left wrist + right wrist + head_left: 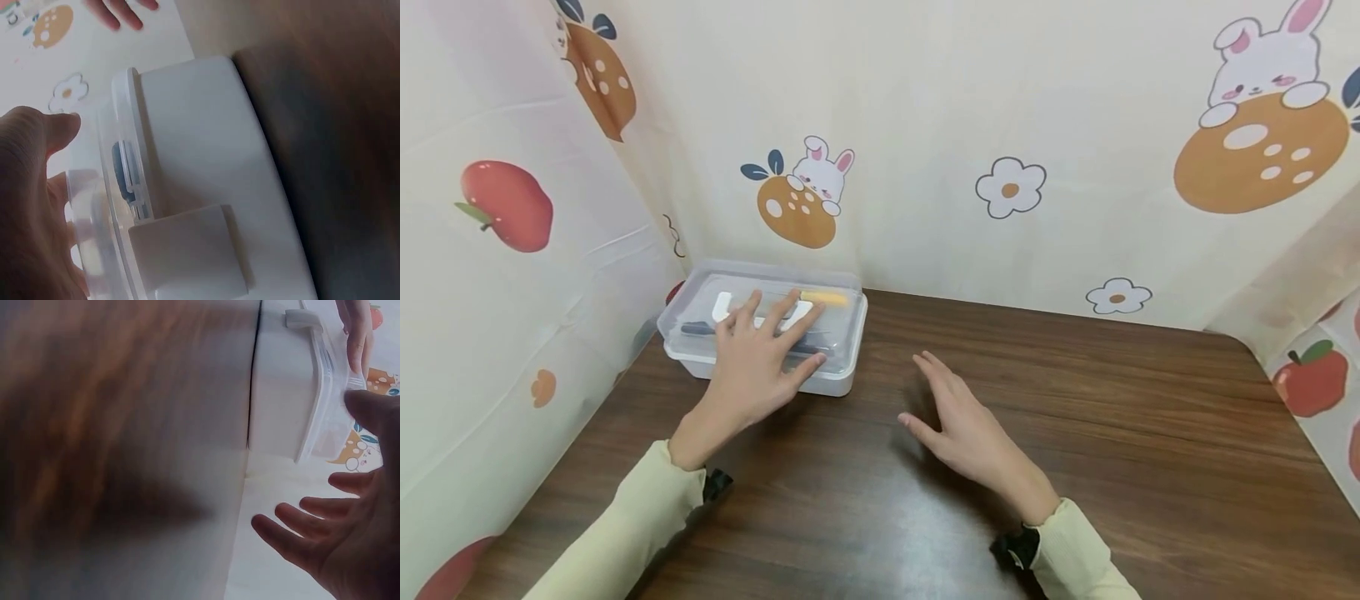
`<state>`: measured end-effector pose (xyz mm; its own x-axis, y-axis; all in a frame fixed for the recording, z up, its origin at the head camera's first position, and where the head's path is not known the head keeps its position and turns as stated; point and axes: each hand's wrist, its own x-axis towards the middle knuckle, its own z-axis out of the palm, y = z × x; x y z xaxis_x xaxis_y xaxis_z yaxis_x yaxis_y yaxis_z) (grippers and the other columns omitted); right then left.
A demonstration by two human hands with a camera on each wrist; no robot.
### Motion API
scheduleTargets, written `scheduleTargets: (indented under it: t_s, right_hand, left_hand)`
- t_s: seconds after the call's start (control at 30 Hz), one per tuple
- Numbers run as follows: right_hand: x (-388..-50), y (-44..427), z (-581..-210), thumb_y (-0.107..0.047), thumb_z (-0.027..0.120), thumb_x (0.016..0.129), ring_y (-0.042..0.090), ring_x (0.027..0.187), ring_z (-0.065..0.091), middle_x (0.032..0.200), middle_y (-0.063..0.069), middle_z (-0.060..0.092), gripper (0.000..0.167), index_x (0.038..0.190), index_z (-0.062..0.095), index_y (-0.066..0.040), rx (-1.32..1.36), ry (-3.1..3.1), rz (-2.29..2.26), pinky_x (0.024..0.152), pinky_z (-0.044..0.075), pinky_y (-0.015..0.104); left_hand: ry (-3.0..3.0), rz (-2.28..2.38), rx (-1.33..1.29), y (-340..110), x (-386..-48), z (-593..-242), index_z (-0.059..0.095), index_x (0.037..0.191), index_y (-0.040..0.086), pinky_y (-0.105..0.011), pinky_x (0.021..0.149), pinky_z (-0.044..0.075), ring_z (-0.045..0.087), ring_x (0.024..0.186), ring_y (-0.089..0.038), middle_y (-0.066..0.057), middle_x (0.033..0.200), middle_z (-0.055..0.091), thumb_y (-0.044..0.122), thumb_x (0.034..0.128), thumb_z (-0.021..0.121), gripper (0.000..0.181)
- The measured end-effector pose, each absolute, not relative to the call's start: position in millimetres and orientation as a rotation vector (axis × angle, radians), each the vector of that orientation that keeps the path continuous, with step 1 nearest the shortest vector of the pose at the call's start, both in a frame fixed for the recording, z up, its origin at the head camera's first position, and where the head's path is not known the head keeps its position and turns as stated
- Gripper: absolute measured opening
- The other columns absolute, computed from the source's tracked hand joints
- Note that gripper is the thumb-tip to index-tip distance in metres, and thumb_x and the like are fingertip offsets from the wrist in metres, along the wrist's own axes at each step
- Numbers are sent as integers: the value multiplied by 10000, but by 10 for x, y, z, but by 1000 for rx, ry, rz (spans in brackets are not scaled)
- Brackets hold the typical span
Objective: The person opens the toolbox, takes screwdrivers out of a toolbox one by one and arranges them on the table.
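A white plastic box (837, 384) with a clear lid (847, 321) stands at the back left of the table. Over its lid my left hand (751, 367) is spread, fingers apart; its fingertips lie at the lid's top, though firm contact is hard to tell. Through the lid show a yellow item (825, 297) and a dark item (697, 327), their kinds unclear. A white handle (722, 307) is partly hidden by the fingers. In the left wrist view, a white latch (187, 256) sits on the box's side. My right hand (966, 425) hovers right of the box, holding nothing, fingers extended.
The brown wood-grain table (1075, 433) extends to the right and front. A cream curtain (925, 167) printed with rabbits, fruit and flowers rises directly behind the box. Similar cloth (512, 317) borders the table at left, close to the box.
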<state>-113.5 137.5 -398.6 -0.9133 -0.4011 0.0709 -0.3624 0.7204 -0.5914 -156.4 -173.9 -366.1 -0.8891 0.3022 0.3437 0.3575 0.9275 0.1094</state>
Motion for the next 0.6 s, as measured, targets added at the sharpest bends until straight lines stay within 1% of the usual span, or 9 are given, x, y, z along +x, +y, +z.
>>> scheduleTargets:
  t_s: [0.13,0.27,0.4,0.5,0.6]
  right_hand:
    - [-1151,1374,-4012,-447,670,1013,278,1623,217,1757,69,181,879,1683,151,-213,-661,2769,-1002,1254,311,569]
    - [-1163,1366,-4040,-377,753,969,296,1619,223,1752,101,183,985,1686,111,-165,-659,2701,-1088,1267,286,561]
    - [-1167,1346,-4069,-326,807,930,326,1609,238,1758,100,140,1091,1690,41,-163,-645,2618,-1171,1258,298,565]
    - [-1168,1325,-4088,-296,825,916,339,1598,264,1763,102,112,1135,1690,3,-177,-645,2572,-1223,1241,337,544]
    - [-1169,1307,-4110,-275,833,908,356,1587,286,1764,116,93,1167,1688,-29,-187,-651,2543,-1270,1216,381,534]
  left_hand:
    - [-2752,-249,-500,-1616,-1466,-3676,416,1598,373,-782,1117,242,246,1536,-562,-97,1676,390,613,971,578,690]
    - [-2740,-243,-504,-1493,-1376,-3692,409,1599,383,-763,1137,240,248,1537,-556,-84,1680,387,623,974,567,688]
    - [-2721,-227,-502,-1378,-1298,-3698,419,1593,385,-756,1133,257,275,1525,-559,-82,1675,399,612,967,590,688]
    - [-2711,-217,-503,-1299,-1250,-3700,415,1594,391,-753,1127,268,290,1520,-561,-77,1674,405,614,968,592,687]
    - [-2719,-221,-506,-1224,-1204,-3700,394,1603,401,-750,1133,261,278,1526,-561,-70,1684,390,626,976,577,691]
